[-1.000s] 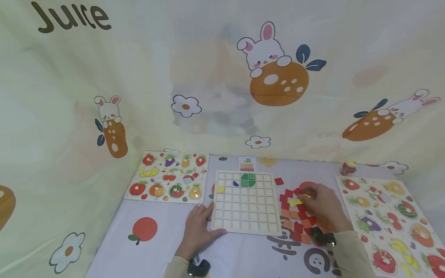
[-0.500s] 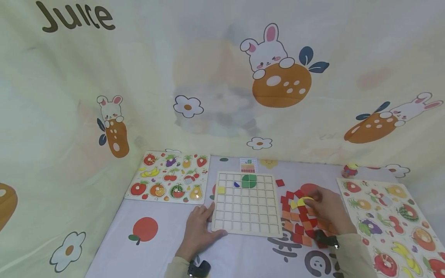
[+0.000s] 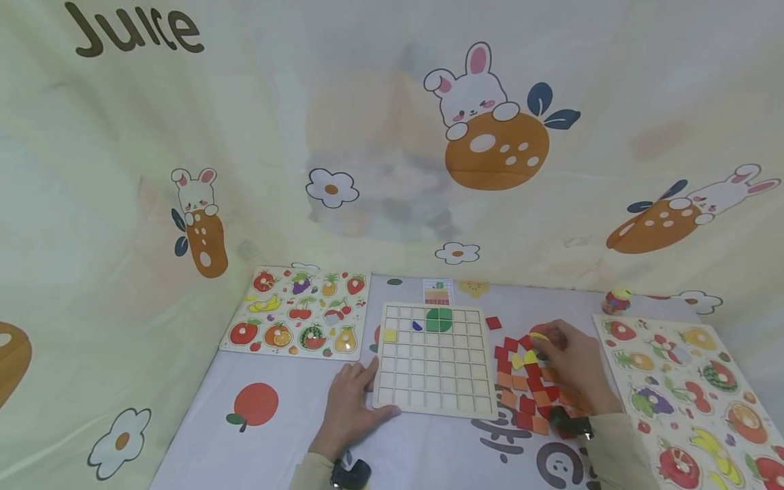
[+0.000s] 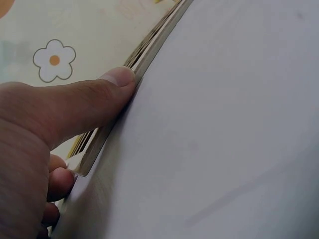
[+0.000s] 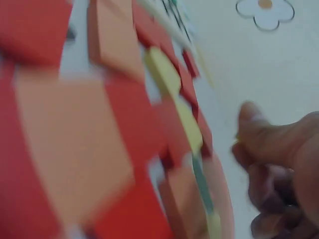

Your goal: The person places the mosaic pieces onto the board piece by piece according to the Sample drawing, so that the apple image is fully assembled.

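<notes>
Dark letters are spelling "Juice" [image 3: 133, 28] high at the left of the pale curtain [image 3: 373, 82], while the dark lettering [image 3: 503, 441] on the near right of the white tablecloth [image 3: 300, 401] is running partly out of sight, and I can't make out a word there. A small card [image 3: 437, 292] is lying beyond the board, showing a coloured grid too small for me to read closely.

The person's left hand [image 3: 350, 403] is holding the near left corner of the grid board [image 3: 435, 381], the thumb stretching along the near edge and the fingers bending by the left side. The right hand [image 3: 574, 359] is reaching over to the right, its wrist angling inward, and is pinching a yellow piece [image 3: 539, 335] between thumb and fingertips, just above the far part of the tile heap. Both beige sleeves are ending above dark wrist straps.

The board is looking like pale wood, ridged into square cells. Rounded green pieces [image 3: 438, 320] are forming a leaf shape at its far side, a small blue piece [image 3: 418, 326] is lying just left of them, and a yellow square [image 3: 390, 335] is sitting by the left edge. Flat red and orange tiles [image 3: 520, 401] are overlapping on the right, with two curved yellow pieces [image 3: 518, 361] lying among them.
</notes>
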Demonstrator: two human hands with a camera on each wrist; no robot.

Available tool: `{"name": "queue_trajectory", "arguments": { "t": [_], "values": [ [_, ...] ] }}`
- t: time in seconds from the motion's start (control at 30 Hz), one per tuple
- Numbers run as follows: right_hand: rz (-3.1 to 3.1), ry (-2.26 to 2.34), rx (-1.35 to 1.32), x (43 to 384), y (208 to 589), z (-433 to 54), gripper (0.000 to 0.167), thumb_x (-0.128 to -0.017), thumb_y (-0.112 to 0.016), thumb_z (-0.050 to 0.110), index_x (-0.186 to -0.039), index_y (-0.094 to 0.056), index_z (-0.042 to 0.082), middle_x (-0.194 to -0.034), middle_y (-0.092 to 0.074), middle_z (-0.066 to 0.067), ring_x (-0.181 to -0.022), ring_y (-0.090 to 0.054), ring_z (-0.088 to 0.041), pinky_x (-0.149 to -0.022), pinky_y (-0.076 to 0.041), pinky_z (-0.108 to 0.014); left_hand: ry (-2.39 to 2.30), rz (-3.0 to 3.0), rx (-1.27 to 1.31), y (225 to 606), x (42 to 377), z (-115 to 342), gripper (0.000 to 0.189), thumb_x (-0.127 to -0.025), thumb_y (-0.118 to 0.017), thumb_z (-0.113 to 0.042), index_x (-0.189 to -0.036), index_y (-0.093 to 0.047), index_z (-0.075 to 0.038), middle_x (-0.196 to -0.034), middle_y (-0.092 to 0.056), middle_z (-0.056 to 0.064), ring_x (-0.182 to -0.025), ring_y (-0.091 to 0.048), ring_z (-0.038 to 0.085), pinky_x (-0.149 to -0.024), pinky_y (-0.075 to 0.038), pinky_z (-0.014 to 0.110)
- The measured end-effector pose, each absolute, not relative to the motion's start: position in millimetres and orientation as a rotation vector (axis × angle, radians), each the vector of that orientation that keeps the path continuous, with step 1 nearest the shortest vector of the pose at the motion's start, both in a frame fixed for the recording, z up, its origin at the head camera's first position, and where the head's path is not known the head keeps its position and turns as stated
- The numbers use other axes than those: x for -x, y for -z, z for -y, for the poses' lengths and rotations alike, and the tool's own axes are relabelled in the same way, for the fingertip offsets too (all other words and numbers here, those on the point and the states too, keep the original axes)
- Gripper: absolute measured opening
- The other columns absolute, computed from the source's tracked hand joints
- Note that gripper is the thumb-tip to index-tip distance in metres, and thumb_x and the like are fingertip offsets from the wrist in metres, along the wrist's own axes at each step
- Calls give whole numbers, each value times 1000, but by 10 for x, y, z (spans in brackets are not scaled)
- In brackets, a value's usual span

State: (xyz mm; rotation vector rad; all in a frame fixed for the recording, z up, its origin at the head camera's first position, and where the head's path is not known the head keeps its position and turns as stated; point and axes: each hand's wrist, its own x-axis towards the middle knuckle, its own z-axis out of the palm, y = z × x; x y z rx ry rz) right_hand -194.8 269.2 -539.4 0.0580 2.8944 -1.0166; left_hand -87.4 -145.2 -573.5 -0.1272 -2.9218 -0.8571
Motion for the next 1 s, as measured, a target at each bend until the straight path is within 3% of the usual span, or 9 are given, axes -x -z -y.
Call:
{"name": "queue_trajectory", "arguments": {
  "t": [0.17, 0.33, 0.53, 0.67, 1.0],
  "values": [
    [-2968, 1197, 0, 2008, 5359, -2360, 41, -102, -71, 41, -131, -74, 13, -116, -77, -16, -93, -70, -27, -75, -58, -27, 849, 2919, 125, 5730, 868, 1463, 99, -71, -92, -59, -152, -59, -12, -88, -45, -13, -87, -36, 7, -77, -34, 27],
    [-2899, 1387, 1, 2107, 5340, -1980, 42, -99, -74, 43, -130, -73, 14, -112, -77, -14, -94, -72, -27, -73, -52, -17, 856, 2925, 124, 5729, 873, 1462, 99, -72, -92, -59, -152, -58, -12, -90, -47, -13, -88, -37, 7, -77, -34, 27],
    [-2646, 1661, -66, 2191, 5353, -1538, 41, -95, -80, 41, -125, -75, 14, -118, -76, -12, -101, -73, -23, -81, -53, -18, 871, 2934, 122, 5734, 889, 1455, 100, -72, -92, -59, -153, -57, -13, -90, -48, -13, -88, -38, 6, -78, -35, 27],
    [-2529, 1705, -51, 2223, 5386, -1268, 42, -94, -82, 36, -131, -76, 18, -122, -76, -10, -106, -73, -23, -87, -54, -20, 871, 2943, 124, 5746, 895, 1457, 100, -72, -92, -59, -154, -57, -13, -90, -47, -12, -89, -38, 6, -78, -35, 27],
    [-2572, 1644, 142, 2240, 5514, -736, 36, -92, -85, 24, -128, -77, 19, -112, -78, -3, -101, -74, -21, -91, -59, -30, 875, 2947, 118, 5732, 895, 1467, 99, -74, -91, -58, -155, -56, -15, -90, -46, -13, -88, -38, 6, -77, -34, 26]
  ]
}}
